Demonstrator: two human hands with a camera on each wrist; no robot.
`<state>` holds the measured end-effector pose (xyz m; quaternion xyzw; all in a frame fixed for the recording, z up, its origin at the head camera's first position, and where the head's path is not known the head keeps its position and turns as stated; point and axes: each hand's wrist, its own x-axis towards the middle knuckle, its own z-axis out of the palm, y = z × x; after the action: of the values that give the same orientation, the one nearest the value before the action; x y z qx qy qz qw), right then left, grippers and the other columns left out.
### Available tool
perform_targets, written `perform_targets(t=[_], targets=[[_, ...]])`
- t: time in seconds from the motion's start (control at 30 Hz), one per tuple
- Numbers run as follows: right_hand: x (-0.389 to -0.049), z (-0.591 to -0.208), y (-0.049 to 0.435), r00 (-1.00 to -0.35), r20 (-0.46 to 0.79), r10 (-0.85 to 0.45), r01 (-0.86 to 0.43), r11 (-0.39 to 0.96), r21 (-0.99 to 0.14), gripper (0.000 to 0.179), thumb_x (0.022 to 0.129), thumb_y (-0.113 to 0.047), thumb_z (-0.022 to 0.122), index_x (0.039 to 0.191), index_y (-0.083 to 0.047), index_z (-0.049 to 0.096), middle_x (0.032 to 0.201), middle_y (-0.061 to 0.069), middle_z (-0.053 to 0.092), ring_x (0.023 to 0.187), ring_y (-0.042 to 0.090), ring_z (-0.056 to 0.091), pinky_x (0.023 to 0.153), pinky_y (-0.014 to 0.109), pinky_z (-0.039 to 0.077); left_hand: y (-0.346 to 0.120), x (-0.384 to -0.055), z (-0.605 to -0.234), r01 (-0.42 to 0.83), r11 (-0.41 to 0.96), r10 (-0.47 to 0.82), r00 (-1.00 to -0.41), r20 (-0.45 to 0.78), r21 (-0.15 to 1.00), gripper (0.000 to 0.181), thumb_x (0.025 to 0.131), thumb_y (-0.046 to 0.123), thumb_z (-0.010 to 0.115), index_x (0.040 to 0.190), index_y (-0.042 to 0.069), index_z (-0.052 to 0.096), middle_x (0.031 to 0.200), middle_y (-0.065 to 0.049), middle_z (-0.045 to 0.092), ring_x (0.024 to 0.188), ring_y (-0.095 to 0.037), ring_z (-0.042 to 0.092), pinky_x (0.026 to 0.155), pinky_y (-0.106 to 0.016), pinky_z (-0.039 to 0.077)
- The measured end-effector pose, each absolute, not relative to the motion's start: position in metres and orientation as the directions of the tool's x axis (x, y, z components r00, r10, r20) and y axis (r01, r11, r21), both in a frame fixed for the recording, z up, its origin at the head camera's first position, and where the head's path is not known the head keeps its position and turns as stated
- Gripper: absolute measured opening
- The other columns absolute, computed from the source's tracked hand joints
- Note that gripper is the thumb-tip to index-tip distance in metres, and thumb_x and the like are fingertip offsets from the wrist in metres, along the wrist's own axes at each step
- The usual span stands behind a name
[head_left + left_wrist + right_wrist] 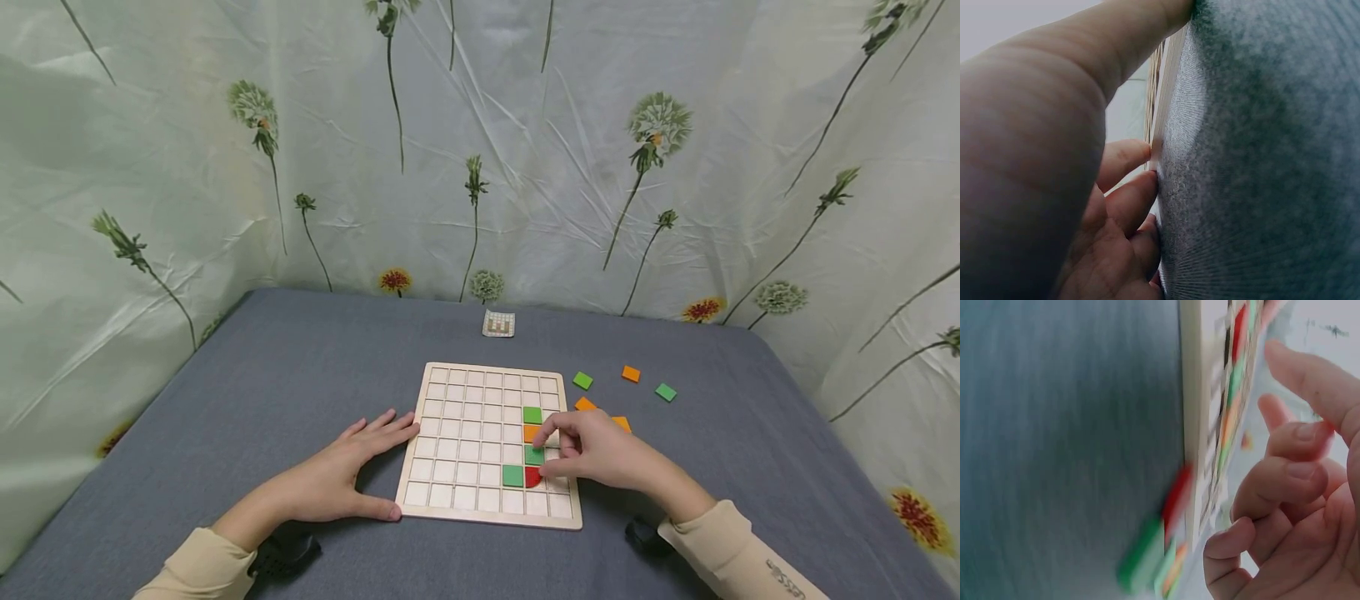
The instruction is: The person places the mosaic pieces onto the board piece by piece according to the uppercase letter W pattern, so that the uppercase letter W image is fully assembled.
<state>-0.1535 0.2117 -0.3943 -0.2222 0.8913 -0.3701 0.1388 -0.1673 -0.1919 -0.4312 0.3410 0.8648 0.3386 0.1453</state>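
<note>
A wooden grid board point(457, 433) lies flat on the table. My left hand point(337, 475) rests at its left edge, thumb by the near corner and fingers spread along the side. My right hand point(600, 450) hovers over the board's right part, thumb and index finger apart with nothing between them, the other fingers bent. Under it sit a light green tile point(532, 414), an orange tile point(530, 433), a green tile point(533, 456) and a red tile point(532, 477) with a curved side, in one column. Another green tile point(513, 476) is left of the red one.
Right of the board lie loose tiles, among them a green one point(666, 392) and an orange one point(631, 373). In the right wrist view, a blurred green piece point(1141, 556) lies beside the board. A small pattern card point(498, 324) is at the table's back.
</note>
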Motion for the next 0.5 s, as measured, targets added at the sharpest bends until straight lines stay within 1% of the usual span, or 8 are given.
perform_targets(t=[0.13, 0.23, 0.4, 0.5], targets=[[-0.162, -0.39, 0.234, -0.891, -0.056, -0.45, -0.29, 0.662, -0.691, 0.028, 0.09, -0.026, 0.088, 0.111, -0.011, 0.075, 0.067, -0.009, 0.044, 0.057, 0.001, 0.038, 0.057, 0.02, 0.037, -0.192, -0.167, -0.429, 0.504, 0.533, 0.696, -0.718, -0.012, 0.679, 0.103, 0.085, 0.058, 0.086, 0.169, 0.023, 0.038, 0.178, -0.006, 0.031, 0.166, -0.046, 0.019, 0.126, -0.075, 0.009], [-0.169, -0.391, 0.253, -0.906, -0.051, -0.42, -0.267, 0.66, -0.702, 0.029, 0.09, -0.024, 0.088, 0.112, -0.009, 0.075, 0.068, -0.007, 0.043, 0.057, 0.001, 0.038, 0.056, 0.02, 0.038, -0.193, -0.167, -0.429, 0.509, 0.53, 0.701, -0.713, -0.012, 0.678, 0.103, 0.085, 0.058, 0.086, 0.169, 0.022, 0.038, 0.178, -0.007, 0.031, 0.165, -0.047, 0.019, 0.126, -0.076, 0.01], [-0.177, -0.393, 0.285, -0.911, -0.062, -0.408, -0.231, 0.629, -0.743, 0.033, 0.092, -0.021, 0.087, 0.117, -0.004, 0.074, 0.069, -0.006, 0.045, 0.059, 0.002, 0.039, 0.056, 0.022, 0.038, -0.193, -0.167, -0.43, 0.505, 0.527, 0.698, -0.716, -0.009, 0.683, 0.102, 0.085, 0.058, 0.086, 0.168, 0.022, 0.039, 0.178, -0.007, 0.031, 0.165, -0.047, 0.02, 0.126, -0.074, 0.01], [-0.179, -0.394, 0.303, -0.917, -0.087, -0.39, -0.197, 0.63, -0.751, 0.035, 0.093, -0.021, 0.086, 0.12, -0.003, 0.073, 0.069, -0.006, 0.045, 0.06, 0.002, 0.04, 0.057, 0.022, 0.039, -0.192, -0.167, -0.431, 0.497, 0.528, 0.692, -0.722, -0.01, 0.689, 0.102, 0.084, 0.058, 0.087, 0.168, 0.024, 0.039, 0.178, -0.005, 0.032, 0.166, -0.045, 0.02, 0.127, -0.07, 0.009]])
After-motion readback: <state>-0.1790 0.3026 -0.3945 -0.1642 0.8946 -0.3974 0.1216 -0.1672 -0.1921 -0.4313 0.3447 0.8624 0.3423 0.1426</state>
